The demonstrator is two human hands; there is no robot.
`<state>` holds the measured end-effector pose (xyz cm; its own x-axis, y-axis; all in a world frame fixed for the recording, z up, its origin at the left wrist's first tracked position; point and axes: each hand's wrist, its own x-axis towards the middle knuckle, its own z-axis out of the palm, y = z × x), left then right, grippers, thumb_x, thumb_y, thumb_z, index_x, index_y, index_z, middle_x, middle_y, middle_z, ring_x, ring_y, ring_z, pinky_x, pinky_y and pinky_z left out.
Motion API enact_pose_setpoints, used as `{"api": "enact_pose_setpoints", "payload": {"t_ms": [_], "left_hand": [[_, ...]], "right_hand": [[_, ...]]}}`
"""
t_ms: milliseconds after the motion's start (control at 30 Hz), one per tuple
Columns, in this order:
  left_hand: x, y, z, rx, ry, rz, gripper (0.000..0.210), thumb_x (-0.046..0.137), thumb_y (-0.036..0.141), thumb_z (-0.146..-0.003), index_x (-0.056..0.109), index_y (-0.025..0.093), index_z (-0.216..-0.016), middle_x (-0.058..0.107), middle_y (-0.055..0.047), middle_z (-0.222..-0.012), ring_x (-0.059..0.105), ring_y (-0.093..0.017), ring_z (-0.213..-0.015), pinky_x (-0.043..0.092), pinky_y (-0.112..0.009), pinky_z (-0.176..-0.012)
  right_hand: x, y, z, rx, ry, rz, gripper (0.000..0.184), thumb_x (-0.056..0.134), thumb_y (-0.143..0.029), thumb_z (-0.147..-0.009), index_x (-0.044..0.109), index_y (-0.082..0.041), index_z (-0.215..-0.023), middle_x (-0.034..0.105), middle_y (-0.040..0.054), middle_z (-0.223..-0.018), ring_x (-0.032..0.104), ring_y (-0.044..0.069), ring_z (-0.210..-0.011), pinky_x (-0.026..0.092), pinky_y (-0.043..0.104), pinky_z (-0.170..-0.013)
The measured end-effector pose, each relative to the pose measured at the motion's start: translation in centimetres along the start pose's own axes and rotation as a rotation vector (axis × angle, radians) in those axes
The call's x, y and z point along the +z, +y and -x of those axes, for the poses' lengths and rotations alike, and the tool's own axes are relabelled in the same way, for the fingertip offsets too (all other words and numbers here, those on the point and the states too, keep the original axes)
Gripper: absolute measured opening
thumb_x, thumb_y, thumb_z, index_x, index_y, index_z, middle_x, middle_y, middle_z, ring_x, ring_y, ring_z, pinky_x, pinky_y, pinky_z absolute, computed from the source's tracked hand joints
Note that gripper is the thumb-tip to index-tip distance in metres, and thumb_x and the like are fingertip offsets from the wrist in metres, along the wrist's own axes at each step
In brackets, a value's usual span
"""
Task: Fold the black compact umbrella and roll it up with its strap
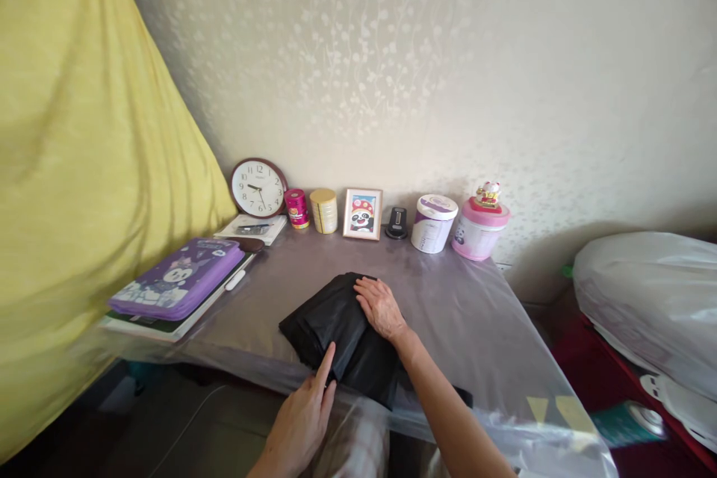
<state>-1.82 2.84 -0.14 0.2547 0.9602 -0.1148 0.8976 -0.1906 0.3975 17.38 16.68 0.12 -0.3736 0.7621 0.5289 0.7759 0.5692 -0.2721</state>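
The thin, shiny black cloth [341, 325] lies on the grey, plastic-covered table [453, 299], near side. It looks part-folded, with bumps left. The right hand [381, 308] rests flat on top, gripping nothing; the left hand [302, 418] points, its grip hidden.

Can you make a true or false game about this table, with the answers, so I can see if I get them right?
1. The right hand rests on the black bundle. True.
2. The cat figurine sits right on the table. False: the cat figurine is on top of the pink-lidded tub.
3. The purple case is at the left side of the table. True.
4. The framed picture shows a dinosaur. False: it shows a panda.
5. The round clock has numbers on its face. True.
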Motion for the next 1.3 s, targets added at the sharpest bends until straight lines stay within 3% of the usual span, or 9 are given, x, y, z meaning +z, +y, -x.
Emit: {"api": "enact_pose_setpoints", "payload": {"t_ms": [167,367,467,533,667,800,900,1067,1300], "left_hand": [[0.0,0.0,0.0,0.005,-0.002,0.031,0.053,0.021,0.026,-0.093,0.006,0.02,-0.143,0.061,-0.011,-0.116,0.061,-0.019,-0.099,0.044,-0.026,-0.08],[0.8,-0.9,-0.2,0.004,0.008,-0.006,0.05,0.022,0.028,-0.093,0.017,0.016,-0.142,0.064,-0.012,-0.109,0.064,-0.02,-0.091,0.046,-0.025,-0.072],[0.9,-1.3,-0.2,-0.005,-0.011,-0.002,0.049,0.022,0.031,-0.093,0.03,0.011,-0.137,0.067,-0.014,-0.102,0.065,-0.021,-0.086,0.046,-0.025,-0.068],[0.8,-1.3,-0.2,0.011,0.003,0.029,0.05,0.021,0.032,-0.093,0.023,0.014,-0.14,0.065,-0.013,-0.107,0.066,-0.02,-0.085,0.046,-0.025,-0.069],[0.3,-1.2,-0.1,0.057,0.042,0.104,0.053,0.02,0.033,-0.094,0.006,0.022,-0.143,0.062,-0.008,-0.115,0.065,-0.018,-0.087,0.045,-0.024,-0.072],[-0.1,-1.3,0.0,0.056,0.031,0.187,0.053,0.02,0.035,-0.093,0.006,0.022,-0.143,0.062,-0.009,-0.113,0.064,-0.018,-0.081,0.044,-0.025,-0.07],[-0.4,-1.4,0.0,0.035,0.008,0.245,0.053,0.019,0.036,-0.094,0.008,0.021,-0.143,0.067,-0.007,-0.095,0.063,-0.017,-0.066,0.042,-0.024,-0.063],[-0.7,-1.3,0.0,-0.024,-0.016,0.315,0.053,0.018,0.039,-0.094,0.011,0.02,-0.143,0.052,0.006,-0.05,0.053,-0.014,-0.041,0.038,-0.023,-0.052],[-0.8,-1.2,0.2,-0.062,-0.053,0.352,0.054,0.015,0.041,-0.094,0.009,0.019,-0.143,0.036,0.011,-0.039,0.05,-0.014,-0.035,0.036,-0.022,-0.046]], "right_hand": [[-0.4,0.1,-1.3,0.209,0.115,0.104,0.029,0.041,-0.02,-0.09,0.057,-0.017,-0.115,0.057,0.0108,-0.122,0.048,0.022,-0.117,0.031,0.043,-0.101],[0.5,-7.4,1.3,-0.063,-0.058,-0.173,0.023,0.043,-0.026,-0.091,0.063,-0.02,-0.101,0.066,0.0055,-0.108,0.052,0.018,-0.113,0.026,0.041,-0.105],[-0.5,-9.7,2.4,-0.145,-0.136,-0.433,0.026,0.039,-0.027,-0.093,0.061,-0.021,-0.106,0.065,0.0026,-0.109,0.055,0.012,-0.108,0.036,0.029,-0.099],[-1.8,-9.0,3.2,-0.034,-0.056,-0.519,0.027,0.038,-0.026,-0.093,0.06,-0.02,-0.108,0.064,0.0039,-0.111,0.055,0.012,-0.106,0.041,0.026,-0.093],[-3.8,-3.4,6.0,0.45,0.168,-0.373,0.026,0.04,-0.023,-0.088,0.062,-0.02,-0.101,0.066,0.006,-0.1,0.06,0.017,-0.094,0.045,0.032,-0.088],[-4.1,1.4,8.3,0.768,0.175,-0.355,0.026,0.043,-0.021,-0.082,0.063,-0.02,-0.098,0.064,0.0068,-0.101,0.058,0.02,-0.099,0.041,0.036,-0.092],[-3.7,2.4,8.6,0.86,0.151,-0.478,0.023,0.046,-0.023,-0.08,0.063,-0.021,-0.096,0.065,0.005,-0.099,0.058,0.019,-0.098,0.043,0.035,-0.091],[-2.8,1.8,7.9,0.912,0.133,-0.64,0.029,0.043,-0.032,-0.081,0.057,-0.021,-0.104,0.064,0.0042,-0.093,0.063,0.016,-0.08,0.053,0.027,-0.062],[-2.9,0.4,8.0,1.027,0.2,-0.997,0.034,0.05,-0.035,-0.078,0.049,-0.018,-0.107,0.058,-0.0011,-0.074,0.058,0.012,-0.059,0.053,0.025,-0.051]]}}
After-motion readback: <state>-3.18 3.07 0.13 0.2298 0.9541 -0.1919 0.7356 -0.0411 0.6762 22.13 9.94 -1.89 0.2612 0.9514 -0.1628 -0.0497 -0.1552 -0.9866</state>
